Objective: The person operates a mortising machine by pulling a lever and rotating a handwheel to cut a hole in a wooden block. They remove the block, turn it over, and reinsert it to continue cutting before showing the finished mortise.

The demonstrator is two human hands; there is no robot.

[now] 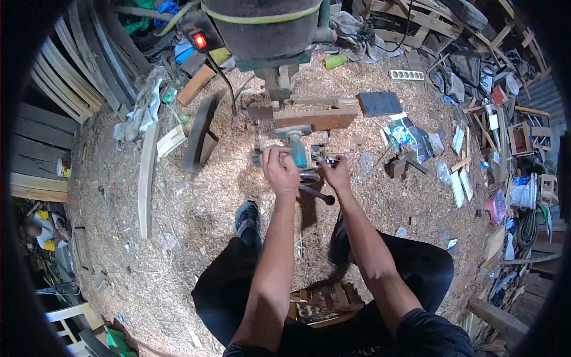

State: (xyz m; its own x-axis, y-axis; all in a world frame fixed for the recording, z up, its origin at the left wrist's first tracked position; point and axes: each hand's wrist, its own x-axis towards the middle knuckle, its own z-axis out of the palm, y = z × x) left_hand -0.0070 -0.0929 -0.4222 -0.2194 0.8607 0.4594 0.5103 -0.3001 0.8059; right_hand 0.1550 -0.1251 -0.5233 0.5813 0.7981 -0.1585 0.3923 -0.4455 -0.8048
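Note:
In front of me stands a green machine part [299, 153] with a handwheel [310, 177] and a dark ball-ended lever [324, 197] beneath it. My left hand [281, 170] is against the left side of this part, its fingers curled; what lies under them is hidden. On the other side, my right hand [336, 173] is closed around a small dark handle [330, 160]. Just beyond both hands, a reddish-brown wooden block [316, 119] sits across the machine, below its spindle head [278, 83].
A large dark motor housing [262, 30] hangs overhead, near a lit red switch [200, 40]. Wood shavings cover the floor. Timber pieces [148, 178] lie at left, and a power strip [407, 75] at upper right. A slatted wooden stool [330, 297] is below me. Another person [50, 231] is at far left.

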